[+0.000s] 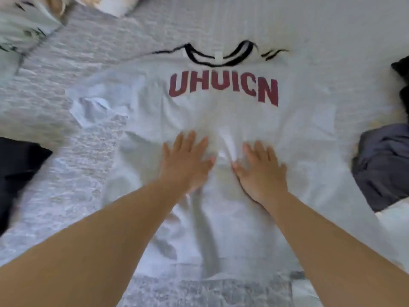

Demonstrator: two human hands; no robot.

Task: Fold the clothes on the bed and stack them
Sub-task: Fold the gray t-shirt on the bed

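A white T-shirt [221, 120] with dark red letters and a black collar lies spread face up on the bed, collar at the far side. My left hand [186, 161] presses flat on its middle with straight fingers. My right hand [261, 171] lies flat beside it, just to the right. A small ridge of bunched fabric stands between the two hands. The shirt's left sleeve is crumpled.
The grey patterned bedspread [55, 103] covers the bed. A black garment [15, 169] lies at the left edge. A dark grey-blue garment [382, 167] and a black one [404, 85] lie at the right. More crumpled clothes [24, 21] sit at the far left corner.
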